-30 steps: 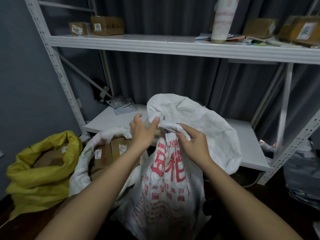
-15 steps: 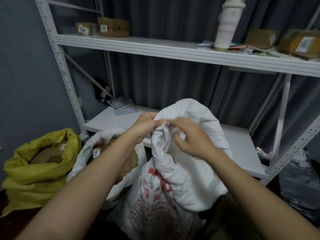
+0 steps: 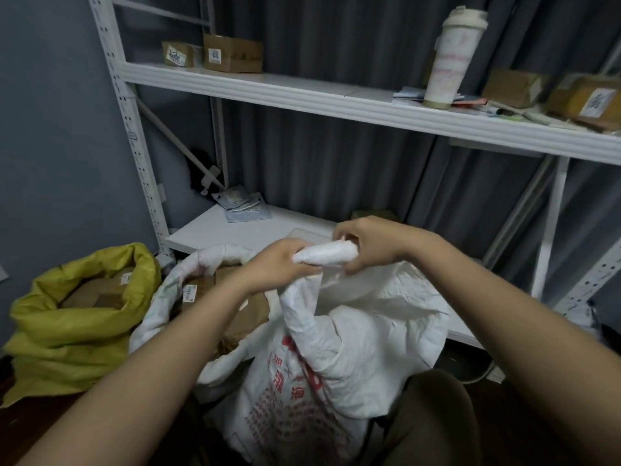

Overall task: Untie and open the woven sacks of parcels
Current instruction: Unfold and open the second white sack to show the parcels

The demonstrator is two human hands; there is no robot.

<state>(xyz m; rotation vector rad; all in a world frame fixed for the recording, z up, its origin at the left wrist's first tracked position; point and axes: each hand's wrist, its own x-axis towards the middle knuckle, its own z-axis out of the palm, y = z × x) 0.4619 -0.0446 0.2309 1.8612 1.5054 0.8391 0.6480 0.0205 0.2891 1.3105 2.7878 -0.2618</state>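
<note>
A white woven sack point(image 3: 336, 358) with red printed characters stands in front of me, its top gathered into a twisted neck. My left hand point(image 3: 282, 264) grips the left end of that rolled neck. My right hand point(image 3: 373, 243) pinches its right end, and the twisted roll stretches between the two. To the left a second white sack point(image 3: 161, 307) lies open with brown parcels showing inside. Further left, a yellow sack point(image 3: 77, 331) is open too, with cardboard boxes in it.
A white metal shelving rack point(image 3: 302, 95) stands behind the sacks. Its lower shelf point(image 3: 242, 230) carries flat mailers, its upper one cardboard boxes point(image 3: 232, 53) and a tall white tumbler point(image 3: 453, 58). Grey curtain behind, grey wall left. My knee point(image 3: 433, 418) is at lower right.
Both hands have twisted the sack's loose top into a tight roll and lifted it; the wide flap that stood up earlier is now gathered between them.
</note>
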